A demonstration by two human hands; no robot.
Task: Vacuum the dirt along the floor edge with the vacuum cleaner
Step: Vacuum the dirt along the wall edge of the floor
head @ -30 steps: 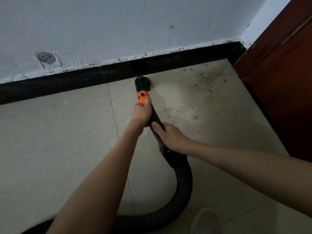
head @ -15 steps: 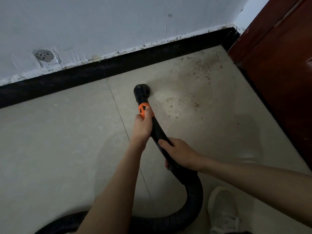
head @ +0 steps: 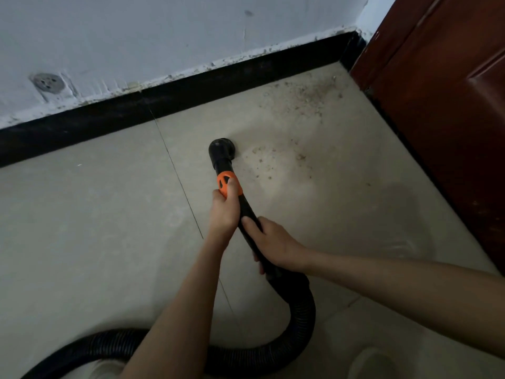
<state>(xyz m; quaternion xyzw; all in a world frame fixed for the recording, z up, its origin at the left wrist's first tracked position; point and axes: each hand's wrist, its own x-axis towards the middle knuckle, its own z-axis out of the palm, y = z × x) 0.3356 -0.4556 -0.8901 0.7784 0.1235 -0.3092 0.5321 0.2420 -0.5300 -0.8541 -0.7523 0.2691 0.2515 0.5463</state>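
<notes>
Left hand [head: 224, 212]: fingers curled round the black wand, thumb lying on the orange collar [head: 229, 185] just behind the nozzle.
Right hand [head: 276, 246]: wrapped round the wand lower down, nearer the person, just above where the ribbed hose begins; thumb along the top of the tube.
Nozzle [head: 222, 149]: black, round, mouth down on the floor, mid-scene, well short of the skirting.
Wand [head: 247, 212]: black tube slanting from the nozzle back towards the near right.
Hose [head: 304, 313]: ribbed black, loops down from the right hand, curves left along the near edge of the scene and passes under the left forearm.
Dirt [head: 303, 98]: brown grit, thickest in the far right corner by the skirting and door; a thinner scatter just right of the nozzle.
Floor [head: 90, 228]: pale tiles, one dark grout line running from the skirting towards the near side, left of the nozzle.
Skirting [head: 175, 97]: black strip along the foot of the far wall, chipped white paint above it.
Wall [head: 136, 31]: pale, with a round grey fitting [head: 49, 84] low at far left.
Door [head: 448, 105]: red-brown wood, right side.
</notes>
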